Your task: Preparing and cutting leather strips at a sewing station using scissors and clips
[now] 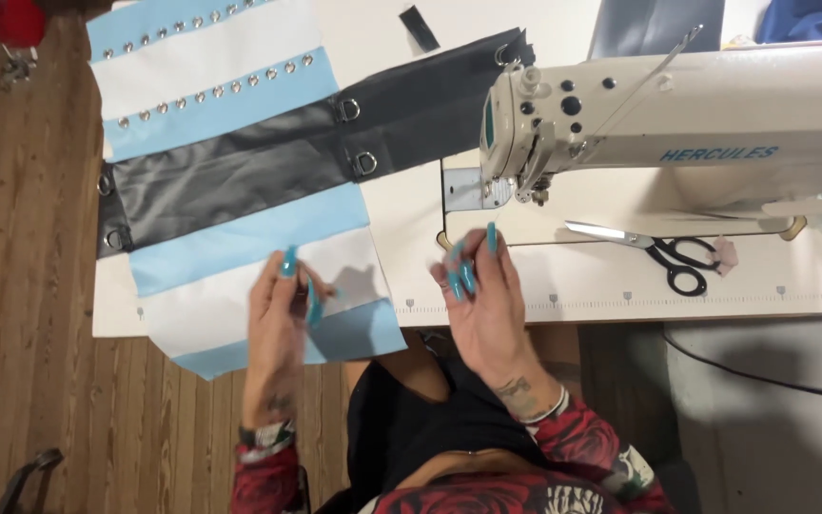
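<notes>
Head view shows the left hand [278, 305] pinching the striped fabric [240, 190] at lower centre, the right hand [482, 295] hovering with loosely curled, empty fingers beside the sewing machine [620, 124]; better to keep the edge flat.

Sewing workshop: industrial sewing machine [677, 124] on white table [620, 295], scissors [658, 252], studded fabric panel [230, 143], wooden floor [21, 286].

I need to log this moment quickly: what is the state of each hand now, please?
Left hand: fingers bent, resting on the striped fabric panel near its lower edge; a firm grip cannot be told.
Right hand: raised, fingers loosely curled, holding nothing visible.
</notes>
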